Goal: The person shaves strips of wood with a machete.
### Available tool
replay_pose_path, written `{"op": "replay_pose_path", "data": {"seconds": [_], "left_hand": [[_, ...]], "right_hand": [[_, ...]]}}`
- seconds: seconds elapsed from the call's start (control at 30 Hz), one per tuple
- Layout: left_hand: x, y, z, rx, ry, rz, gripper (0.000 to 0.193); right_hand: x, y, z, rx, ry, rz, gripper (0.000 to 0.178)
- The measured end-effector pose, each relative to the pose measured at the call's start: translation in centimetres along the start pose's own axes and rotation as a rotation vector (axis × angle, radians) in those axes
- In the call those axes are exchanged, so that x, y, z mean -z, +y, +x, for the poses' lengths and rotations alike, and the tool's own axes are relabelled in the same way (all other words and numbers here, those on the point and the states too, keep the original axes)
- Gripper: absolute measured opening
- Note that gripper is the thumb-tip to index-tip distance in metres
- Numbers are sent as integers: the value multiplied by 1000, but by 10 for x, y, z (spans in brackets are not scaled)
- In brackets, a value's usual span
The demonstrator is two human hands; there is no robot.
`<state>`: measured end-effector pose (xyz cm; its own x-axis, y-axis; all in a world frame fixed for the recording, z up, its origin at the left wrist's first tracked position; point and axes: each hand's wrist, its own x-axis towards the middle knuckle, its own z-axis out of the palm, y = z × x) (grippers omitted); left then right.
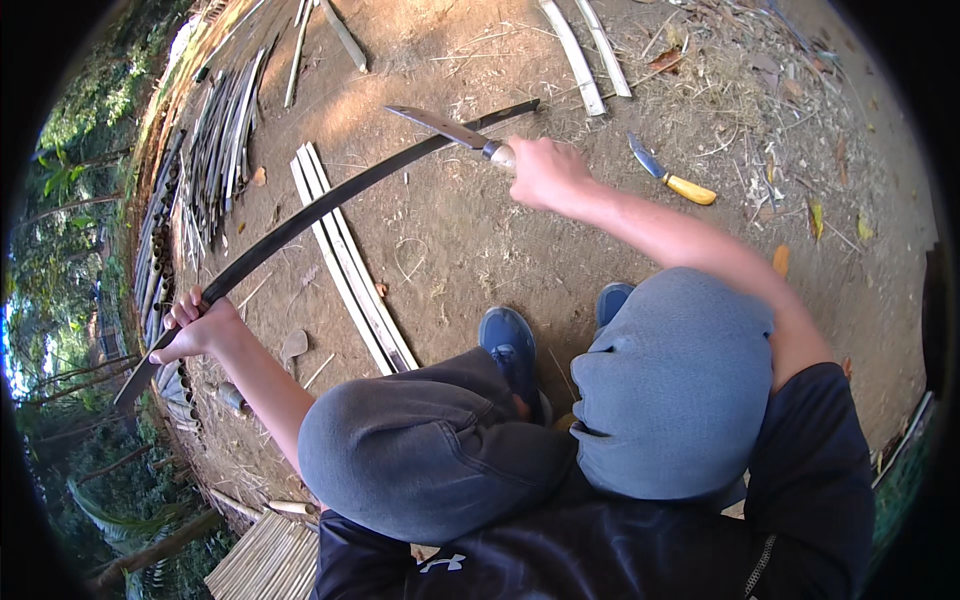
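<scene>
Fingers (188, 308) are curled, right hand (550, 174) round a knife (445, 126), left hand (208, 328) round a seemingly springy strip (330, 201), best gripped near its end.

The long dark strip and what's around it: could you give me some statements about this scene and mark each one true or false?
1. The left hand holds the dark strip. True.
2. The right hand holds a hammer. False: the right hand holds a knife.
3. A yellow-handled knife lies on the ground. True.
4. Both shoes are red. False: the shoes are blue.
</scene>
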<state>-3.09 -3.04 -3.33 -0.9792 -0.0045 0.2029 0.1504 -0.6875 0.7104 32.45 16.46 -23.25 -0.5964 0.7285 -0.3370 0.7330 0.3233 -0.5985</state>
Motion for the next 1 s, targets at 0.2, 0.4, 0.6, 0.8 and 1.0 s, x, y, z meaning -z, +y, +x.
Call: {"op": "replay_pose_path", "data": {"seconds": [0.2, 0.4, 0.6, 0.8, 1.0], "left_hand": [[5, -1, 5, 12, 27, -17, 73], [4, 1, 5, 6, 25, -6, 73], [0, -2, 5, -2, 51, -2, 73], [5, -8, 14, 0, 17, -15, 74], [5, 2, 10, -3, 5, -22, 72]], "right_hand": [[0, 18, 4, 62, -13, 69, 36], [-10, 20, 0, 29, 54, 38, 27], [-16, 35, 14, -51, 76, 47, 26], [-2, 44, 15, -32, 69, 44, 37], [-19, 42, 1, -43, 28, 117, 34]]}}
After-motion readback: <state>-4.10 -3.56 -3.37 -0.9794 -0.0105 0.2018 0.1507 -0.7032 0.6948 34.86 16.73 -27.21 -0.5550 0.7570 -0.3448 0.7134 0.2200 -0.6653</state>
